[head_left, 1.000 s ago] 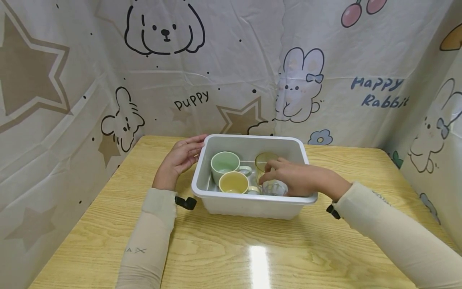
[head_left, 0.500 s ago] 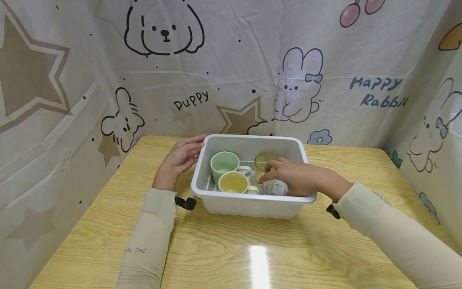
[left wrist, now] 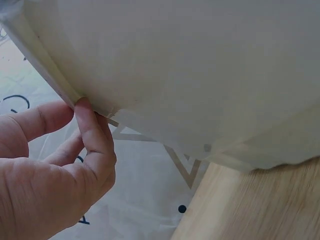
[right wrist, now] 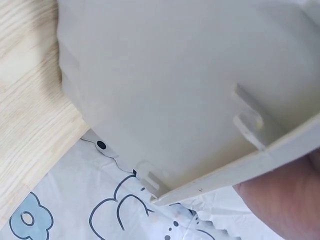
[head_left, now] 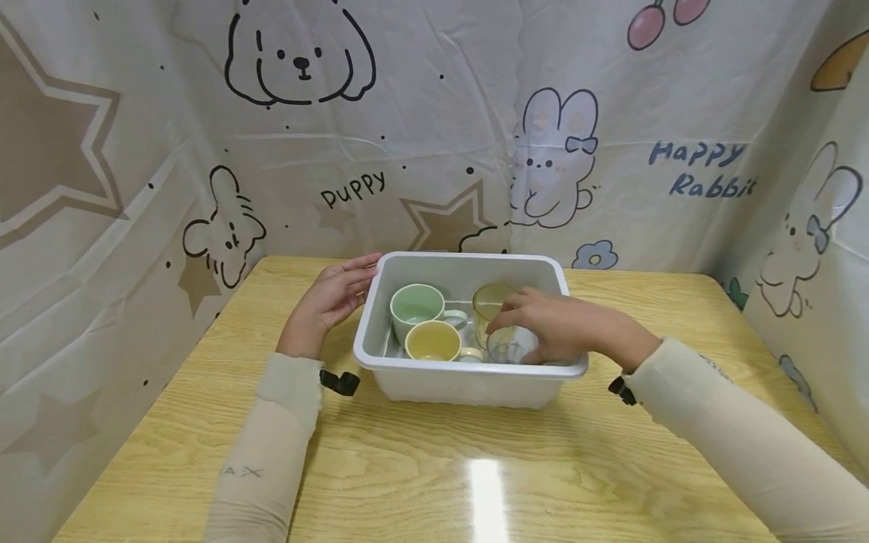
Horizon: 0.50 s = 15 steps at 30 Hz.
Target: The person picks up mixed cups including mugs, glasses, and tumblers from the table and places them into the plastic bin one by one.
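A white plastic tub (head_left: 468, 366) stands on the table with cups inside. My left hand (head_left: 329, 302) holds its back left rim; in the left wrist view, thumb and finger (left wrist: 45, 120) meet the rim. My right hand (head_left: 546, 324) reaches over the right side into the tub, fingers spread above a clear glass (head_left: 505, 349). A yellow-tinted glass (head_left: 483, 305) stands behind that hand, partly hidden. To the left are a green mug (head_left: 410, 309) and a yellow mug (head_left: 431, 343). The right wrist view shows only part of the hand (right wrist: 285, 200) beyond the rim.
The wooden table (head_left: 380, 467) lies under the tub. A pale printed cloth (head_left: 421, 136) hangs close behind the table and along both sides. Clips (right wrist: 250, 120) sit under the tub's rim.
My right hand's fingers have spread apart and drawn up slightly from the clear glass. The left hand stays at the rim. The whole head view has shifted slightly.
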### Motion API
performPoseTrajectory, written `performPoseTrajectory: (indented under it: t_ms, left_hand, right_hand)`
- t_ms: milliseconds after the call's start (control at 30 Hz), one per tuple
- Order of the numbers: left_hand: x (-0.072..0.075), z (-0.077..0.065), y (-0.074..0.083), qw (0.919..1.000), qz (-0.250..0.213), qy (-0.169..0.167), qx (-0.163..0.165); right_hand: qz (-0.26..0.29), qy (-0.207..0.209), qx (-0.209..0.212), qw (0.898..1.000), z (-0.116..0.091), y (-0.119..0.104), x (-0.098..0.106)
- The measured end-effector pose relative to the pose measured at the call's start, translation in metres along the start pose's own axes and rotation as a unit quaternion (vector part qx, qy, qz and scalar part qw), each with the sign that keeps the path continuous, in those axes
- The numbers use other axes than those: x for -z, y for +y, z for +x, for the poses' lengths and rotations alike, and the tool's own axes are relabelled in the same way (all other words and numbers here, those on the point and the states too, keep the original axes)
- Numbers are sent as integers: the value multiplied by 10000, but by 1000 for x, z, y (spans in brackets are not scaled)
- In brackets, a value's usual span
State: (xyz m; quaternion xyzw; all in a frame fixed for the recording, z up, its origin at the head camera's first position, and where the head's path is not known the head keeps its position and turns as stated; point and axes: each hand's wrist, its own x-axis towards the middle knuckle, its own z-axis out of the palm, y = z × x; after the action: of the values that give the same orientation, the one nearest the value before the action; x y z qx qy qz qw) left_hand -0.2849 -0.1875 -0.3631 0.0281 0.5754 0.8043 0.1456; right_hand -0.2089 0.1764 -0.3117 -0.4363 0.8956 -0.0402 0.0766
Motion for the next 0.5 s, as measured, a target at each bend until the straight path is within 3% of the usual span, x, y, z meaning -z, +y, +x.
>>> performPoseTrajectory:
  t_ms: [167, 300, 400, 500]
  left_hand:
    - [0, 1, 6, 9994, 328, 79, 10]
    - [1, -3, 12, 9960, 862, 241, -9]
    - [1, -11, 18, 9876, 1515, 413, -97]
    - [0, -21, 24, 9723, 2243, 613, -233]
  right_hand:
    - [81, 420, 19, 9991, -2, 5, 5]
    - [173, 723, -174, 9971, -5, 9, 8]
    - [54, 875, -457, 9951, -5, 9, 11]
    - [-90, 953, -739, 9927, -4, 8, 14]
